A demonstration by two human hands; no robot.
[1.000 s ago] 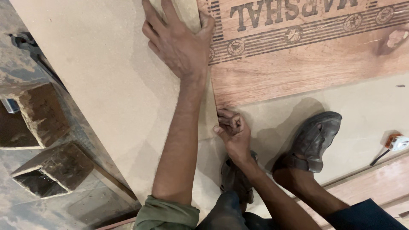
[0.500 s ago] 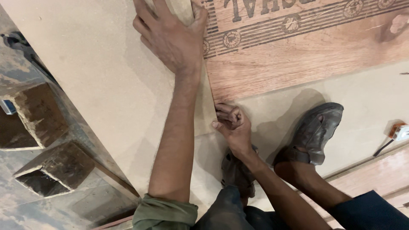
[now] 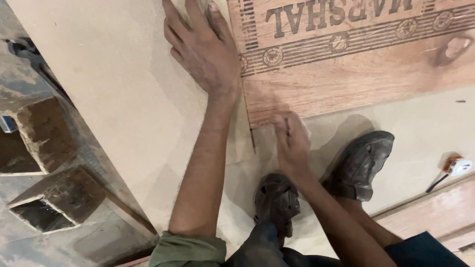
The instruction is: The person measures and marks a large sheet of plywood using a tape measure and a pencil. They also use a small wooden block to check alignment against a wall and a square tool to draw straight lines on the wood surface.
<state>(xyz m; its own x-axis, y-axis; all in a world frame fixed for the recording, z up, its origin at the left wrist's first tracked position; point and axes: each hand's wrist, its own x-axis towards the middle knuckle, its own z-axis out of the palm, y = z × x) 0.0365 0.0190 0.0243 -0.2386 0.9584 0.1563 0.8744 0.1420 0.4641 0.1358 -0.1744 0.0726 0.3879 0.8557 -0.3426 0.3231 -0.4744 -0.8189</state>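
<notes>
At the far left, 2 rough hollow wooden blocks [image 3: 47, 173] lay on the grey floor. Beside them the large pale tan fibreboard sheet [image 3: 114, 99] stretched across the view. The left hand [image 3: 205, 52] lay flat and open on this sheet, fingers spread, palm pressed down right at the seam where it met the reddish-brown printed plywood board [image 3: 356, 74]; its grip held nothing. Just below the plywood's lower left corner, the right hand [image 3: 292, 141] was blurred, fingers curled against the board's edge; I could not tell whether its grip closed on anything. Under that hand stood 2 worn dark grey shoes [image 3: 363, 163] on a second pale sheet [image 3: 435, 128]. At the far right a small orange and white plug [image 3: 457, 167] rested near a reddish wooden plank [image 3: 435, 212].
</notes>
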